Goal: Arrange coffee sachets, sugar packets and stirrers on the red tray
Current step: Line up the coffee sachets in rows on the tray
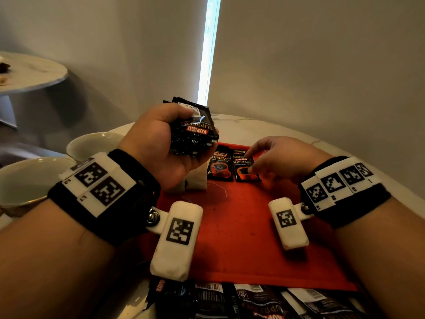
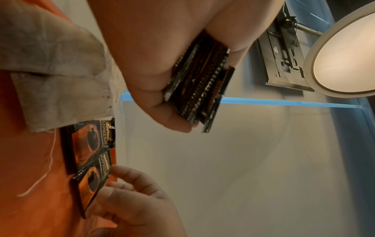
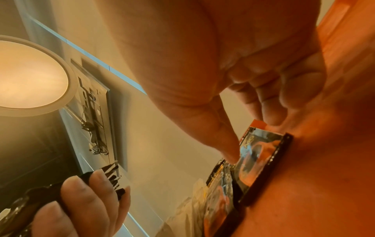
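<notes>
My left hand (image 1: 202,134) grips a stack of several black coffee sachets (image 1: 193,118), lifted above the far left of the red tray (image 1: 230,238); the stack's edges (image 2: 201,83) show between thumb and fingers. Two coffee sachets lie face up side by side at the tray's far edge, the left one (image 1: 219,166) and the right one (image 1: 243,169), whose edge overlaps its neighbour. My right hand (image 1: 249,161) hovers over the right sachet (image 3: 257,154), thumb (image 3: 223,136) pressing its face, the other fingers (image 3: 271,109) loosely bent above its far end.
Crumpled beige paper packets (image 1: 195,178) with a loose white thread lie left of the two sachets. A pile of more sachets (image 1: 253,300) sits past the tray's near edge. Two pale bowls (image 1: 94,143) (image 1: 25,180) stand left of the tray. A round table (image 1: 30,72) is back left.
</notes>
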`<state>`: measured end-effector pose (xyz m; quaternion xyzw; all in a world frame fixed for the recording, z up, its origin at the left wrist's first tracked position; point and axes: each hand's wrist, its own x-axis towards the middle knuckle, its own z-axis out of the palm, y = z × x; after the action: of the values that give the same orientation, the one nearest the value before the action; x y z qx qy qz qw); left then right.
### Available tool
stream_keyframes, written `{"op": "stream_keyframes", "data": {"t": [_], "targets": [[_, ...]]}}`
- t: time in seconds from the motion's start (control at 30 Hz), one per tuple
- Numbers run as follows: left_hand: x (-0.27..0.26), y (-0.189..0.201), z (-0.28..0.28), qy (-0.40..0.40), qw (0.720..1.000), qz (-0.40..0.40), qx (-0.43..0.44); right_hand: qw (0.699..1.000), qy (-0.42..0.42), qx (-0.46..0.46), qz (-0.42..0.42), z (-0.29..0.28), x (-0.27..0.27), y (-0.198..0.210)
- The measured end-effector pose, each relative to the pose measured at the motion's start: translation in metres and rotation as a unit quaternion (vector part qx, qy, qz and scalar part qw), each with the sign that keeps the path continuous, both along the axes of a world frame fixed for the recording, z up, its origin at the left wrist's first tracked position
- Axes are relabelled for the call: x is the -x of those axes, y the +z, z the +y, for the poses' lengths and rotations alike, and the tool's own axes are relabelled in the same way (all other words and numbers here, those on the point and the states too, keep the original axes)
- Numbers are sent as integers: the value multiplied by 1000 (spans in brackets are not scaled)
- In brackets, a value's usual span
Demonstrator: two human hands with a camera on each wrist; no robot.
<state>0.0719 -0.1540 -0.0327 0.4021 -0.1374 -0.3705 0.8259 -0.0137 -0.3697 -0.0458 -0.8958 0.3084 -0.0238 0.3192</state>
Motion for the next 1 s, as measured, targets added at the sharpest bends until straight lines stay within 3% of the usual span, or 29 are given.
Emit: {"op": "stream_keyframes", "data": {"t": [0.27, 1.0], "targets": [[-1, -1, 0, 5, 1000, -1, -4, 998, 19, 10, 67, 4, 2, 2], [-2, -2, -1, 0, 1000, -14, -6, 991, 30, 113, 70, 6, 2, 0]]}}
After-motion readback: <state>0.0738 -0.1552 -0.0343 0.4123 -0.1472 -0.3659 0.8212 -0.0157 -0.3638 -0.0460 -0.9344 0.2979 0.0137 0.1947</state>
